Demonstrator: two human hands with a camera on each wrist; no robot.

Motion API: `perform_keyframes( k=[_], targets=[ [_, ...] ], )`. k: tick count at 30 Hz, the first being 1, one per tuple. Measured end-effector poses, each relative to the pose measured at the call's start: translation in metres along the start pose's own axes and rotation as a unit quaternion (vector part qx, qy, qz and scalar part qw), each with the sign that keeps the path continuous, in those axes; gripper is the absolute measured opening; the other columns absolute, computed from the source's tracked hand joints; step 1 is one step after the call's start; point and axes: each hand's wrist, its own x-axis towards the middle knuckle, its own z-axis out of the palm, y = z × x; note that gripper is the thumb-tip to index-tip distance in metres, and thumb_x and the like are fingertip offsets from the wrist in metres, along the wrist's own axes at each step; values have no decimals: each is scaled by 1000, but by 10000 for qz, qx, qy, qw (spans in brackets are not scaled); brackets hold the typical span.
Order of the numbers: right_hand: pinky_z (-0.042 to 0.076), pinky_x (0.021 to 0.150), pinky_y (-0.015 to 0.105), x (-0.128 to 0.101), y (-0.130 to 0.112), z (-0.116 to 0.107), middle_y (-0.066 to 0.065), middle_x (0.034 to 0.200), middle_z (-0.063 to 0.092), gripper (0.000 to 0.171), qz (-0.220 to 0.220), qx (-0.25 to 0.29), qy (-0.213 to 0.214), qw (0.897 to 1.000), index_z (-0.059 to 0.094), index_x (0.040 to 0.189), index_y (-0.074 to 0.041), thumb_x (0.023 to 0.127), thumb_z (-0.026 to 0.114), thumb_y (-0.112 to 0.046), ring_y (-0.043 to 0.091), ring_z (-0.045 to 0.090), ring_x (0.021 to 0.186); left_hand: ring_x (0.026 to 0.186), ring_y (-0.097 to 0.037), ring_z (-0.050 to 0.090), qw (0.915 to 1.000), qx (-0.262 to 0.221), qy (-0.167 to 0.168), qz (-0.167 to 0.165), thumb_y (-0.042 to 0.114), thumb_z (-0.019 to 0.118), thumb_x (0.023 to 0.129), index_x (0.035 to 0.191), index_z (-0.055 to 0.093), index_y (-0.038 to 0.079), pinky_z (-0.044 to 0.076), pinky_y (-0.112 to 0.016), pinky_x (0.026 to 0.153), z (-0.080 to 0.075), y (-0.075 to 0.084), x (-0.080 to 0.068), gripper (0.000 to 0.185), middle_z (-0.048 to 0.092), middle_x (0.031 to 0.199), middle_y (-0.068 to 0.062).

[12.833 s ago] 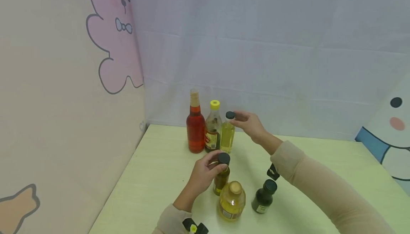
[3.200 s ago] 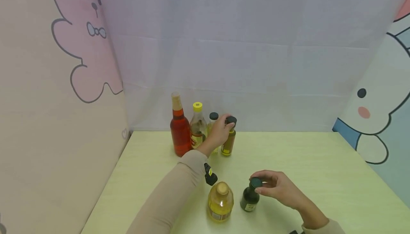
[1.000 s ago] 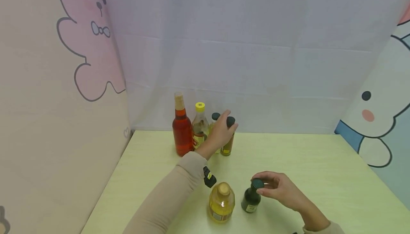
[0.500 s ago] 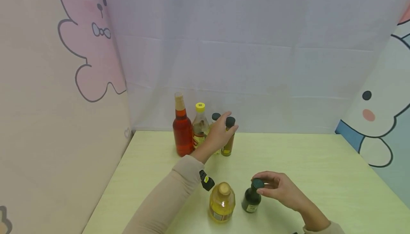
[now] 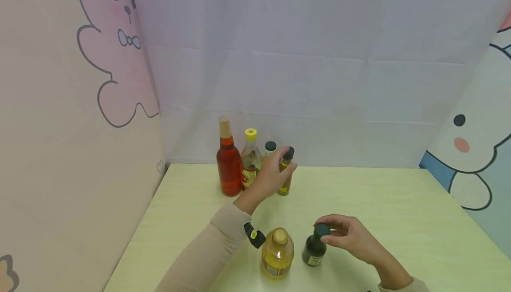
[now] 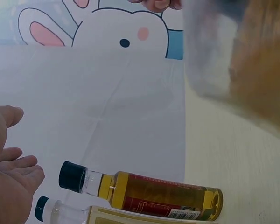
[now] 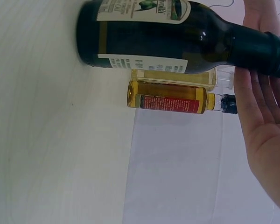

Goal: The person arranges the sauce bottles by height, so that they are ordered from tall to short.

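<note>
My left hand (image 5: 271, 174) is by the back row of bottles, thumb and fingers spread near the black cap of a slim oil bottle (image 5: 284, 186). In the left wrist view a gap shows between its fingers and that oil bottle (image 6: 163, 196). Nearer the front, my right hand (image 5: 353, 238) holds a dark green glass bottle (image 5: 313, 251) by its capped neck. This bottle (image 7: 149, 37) appears upright on the table. To its left stands a round yellow oil bottle (image 5: 277, 256) with a gold cap.
Left of the slim bottle stand a pale oil bottle (image 5: 270, 146), partly hidden by my left hand, a yellow-capped sauce bottle (image 5: 250, 170) and a tall red bottle (image 5: 229, 174). A cloth backdrop (image 5: 319, 83) rises behind the pale table (image 5: 359, 194).
Since the oldest frame, the slim oil bottle moved to the back row, and my right hand went from the pale bottle to the dark green one. Lately my left hand released the slim bottle, drawing back.
</note>
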Motion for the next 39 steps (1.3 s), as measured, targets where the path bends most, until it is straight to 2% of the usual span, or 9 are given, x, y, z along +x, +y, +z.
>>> perform_keyframes(
  k=[8,14,18,25,31,39],
  targets=[
    [49,77,34,1,1,0,32,110,51,30,-51,-23,-12,10000,52,115,7,86,57,1,28,58,99,120,-22,40,9995,-224,-202,134,35,54,91,136,37,10,38,-38,94,-3,1,-17,55,42,133,-6],
    [49,78,35,1,2,0,25,110,54,29,-128,-43,-44,9999,52,115,7,87,56,2,29,58,99,122,-22,39,9987,-372,-326,132,35,54,90,135,39,13,36,-36,96,-3,3,-31,52,42,134,-1],
    [49,78,35,1,0,0,22,110,55,29,-137,-54,-61,9999,52,116,7,87,56,2,29,57,99,122,-19,38,9981,-433,-381,197,34,54,90,135,39,11,34,-33,97,-3,2,-36,53,41,135,0],
    [49,78,34,2,-2,1,32,110,50,30,-67,-66,-51,9999,52,116,7,87,56,1,30,57,99,121,-13,39,9977,-443,-515,-64,41,54,89,134,40,15,35,-33,96,-3,-1,-45,54,42,133,8],
    [48,79,34,1,-2,0,23,110,55,30,-70,-86,-42,9999,52,115,7,87,56,1,30,57,100,121,-13,39,9961,-545,-688,27,39,52,90,134,40,18,35,-34,96,-2,-4,-54,50,42,133,7],
    [49,78,35,0,-1,0,18,110,57,30,11,-97,34,9999,52,116,6,87,58,-1,28,57,99,120,-15,41,9937,-736,-838,146,36,52,91,133,41,16,36,-33,95,-2,-11,-63,47,44,132,2]
  ],
)
